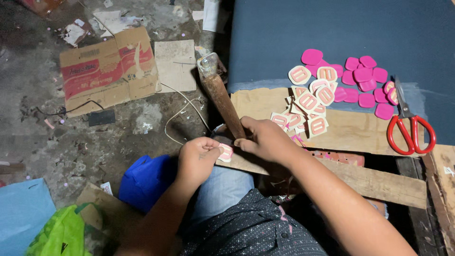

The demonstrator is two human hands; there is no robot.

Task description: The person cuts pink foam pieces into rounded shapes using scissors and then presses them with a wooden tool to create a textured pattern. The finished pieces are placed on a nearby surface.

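Observation:
My left hand (198, 157) pinches a small pink and cream oval piece (226, 152) at the near edge of a wooden plank. My right hand (265, 138) grips the brown wooden handle of a hammer (222, 99), whose metal head (207, 65) points away from me. Just right of the hands lies a heap of cream-backed pink pieces (308, 102). Beyond it, several plain pink oval pieces (362, 83) rest on a dark blue surface (341, 28).
Red-handled scissors (408, 125) lie at the right on the board. Flattened cardboard (109, 68) and paper scraps litter the grey floor at left. A blue cloth (144, 180), a green bag (59, 234) and a wooden plank (379, 182) are near my knee.

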